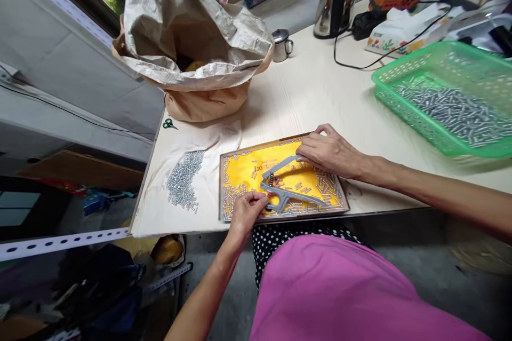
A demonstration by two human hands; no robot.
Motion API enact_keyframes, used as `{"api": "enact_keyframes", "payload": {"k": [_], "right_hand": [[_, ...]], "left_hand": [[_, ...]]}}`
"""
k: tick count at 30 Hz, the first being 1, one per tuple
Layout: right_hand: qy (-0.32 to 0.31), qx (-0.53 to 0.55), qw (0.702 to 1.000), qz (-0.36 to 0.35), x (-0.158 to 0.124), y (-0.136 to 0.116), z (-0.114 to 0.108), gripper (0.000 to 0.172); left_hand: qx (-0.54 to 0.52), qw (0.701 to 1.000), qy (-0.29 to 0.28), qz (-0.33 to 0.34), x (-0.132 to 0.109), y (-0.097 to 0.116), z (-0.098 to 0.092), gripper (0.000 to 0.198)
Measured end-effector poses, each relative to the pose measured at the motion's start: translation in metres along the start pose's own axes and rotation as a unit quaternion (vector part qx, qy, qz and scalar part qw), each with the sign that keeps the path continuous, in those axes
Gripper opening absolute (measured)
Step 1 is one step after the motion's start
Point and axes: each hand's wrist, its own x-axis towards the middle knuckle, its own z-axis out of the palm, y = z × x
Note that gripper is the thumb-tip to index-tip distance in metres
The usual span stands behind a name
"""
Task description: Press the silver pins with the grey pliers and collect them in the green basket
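Note:
A grey spring-loaded plier-like hand tool (285, 197) lies over a shallow tray (221, 191) with a yellow printed bottom, its handles spread apart. My right hand (332, 151) has its fingers closed on the end of the tool's far handle, above the tray's far right side. At the tool's left end, by a small red part, my left hand (248, 213) is closed in a pinch; what its fingertips hold is hidden. Small metal pins (326, 186) lie scattered inside the tray, thickest at its left and right ends.
Left of the tray, a pile of metal pins (186, 181) rests on white cloth, near green scissors (170, 124). Behind stands a large open sack (208, 98). A green basket (416, 122) of pins is at right. A lidded cup (282, 45) and kettle (335, 2) stand farther back.

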Motion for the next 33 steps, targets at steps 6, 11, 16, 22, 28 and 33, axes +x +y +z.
{"api": "enact_keyframes", "payload": {"k": [6, 11, 16, 22, 28, 33], "right_hand": [[0.000, 0.020, 1.000, 0.003, 0.004, 0.003, 0.008, 0.034], [0.003, 0.019, 1.000, 0.006, 0.002, 0.004, 0.009, 0.035], [0.000, 0.023, 1.000, 0.017, 0.001, 0.002, 0.011, 0.036], [-0.016, 0.017, 1.000, 0.022, 0.002, -0.002, 0.010, 0.038], [-0.059, -0.017, 0.998, 0.035, 0.001, -0.019, -0.003, 0.044], [-0.082, -0.021, 0.995, 0.060, -0.006, -0.035, -0.007, 0.080]], "left_hand": [[-0.025, 0.998, -0.017, -0.053, 0.002, 0.006, 0.001, 0.034], [-0.020, 0.998, -0.013, -0.058, 0.003, 0.005, 0.002, 0.030], [0.014, 0.998, -0.024, -0.059, 0.004, 0.006, 0.000, 0.025], [0.044, 0.994, -0.049, -0.084, 0.005, 0.010, -0.004, 0.024], [0.052, 0.993, -0.069, -0.077, 0.006, 0.012, -0.006, 0.030], [0.053, 0.994, -0.074, -0.067, 0.005, 0.012, -0.007, 0.031]]}}
